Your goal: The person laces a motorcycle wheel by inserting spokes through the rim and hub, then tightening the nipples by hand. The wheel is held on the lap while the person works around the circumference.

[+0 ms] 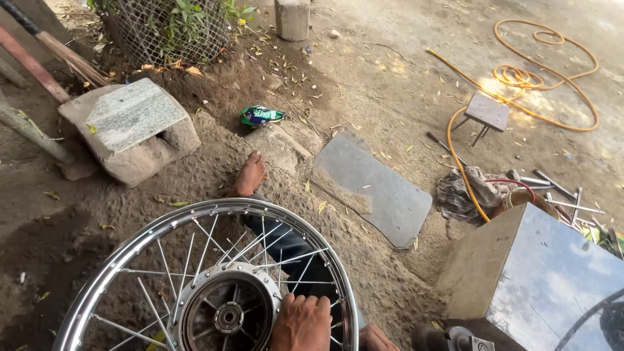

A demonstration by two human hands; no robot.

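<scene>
L hand (301,323) grips spoked wheel (214,286) at hub; R hand (376,339) cut off — fingers can't tell.

Packed dirt ground (364,78), scattered with dry leaves, lies mostly in shade, with a sunlit patch near a coiled orange hose (539,75). A flat grey stone slab (374,185) lies in the soil beside a small metal stool (486,112). A rough concrete block (133,127) sits left, wire mesh (170,29) around green plants behind it.
</scene>
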